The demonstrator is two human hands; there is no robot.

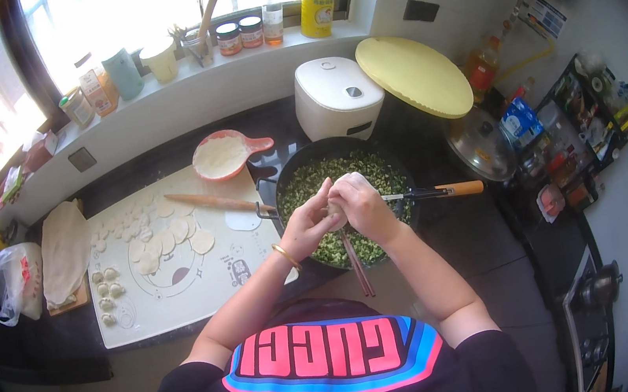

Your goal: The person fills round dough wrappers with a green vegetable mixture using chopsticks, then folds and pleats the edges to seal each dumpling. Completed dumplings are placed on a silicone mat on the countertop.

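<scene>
Both my hands meet over a black pan (281, 188) filled with chopped green filling (319, 171). Between the fingers of my left hand (309, 222) and my right hand (361, 202), both closed, is a pale dumpling (335, 211), mostly hidden by the fingers. A pair of brown chopsticks (356, 263) slants from beneath my hands over the pan's near rim; which hand, if either, holds them I cannot tell. Left of the pan, a white mat (201, 302) bears round dough wrappers (169, 239), several finished dumplings (108, 290) and a wooden rolling pin (212, 201).
Behind the mat stands a red bowl of flour (220, 157). A white rice cooker (337, 98) and a yellow round lid (417, 75) are behind the pan, whose wooden handle (460, 189) points right. Far left, a dough sheet (65, 252) lies beside a plastic bag (20, 282).
</scene>
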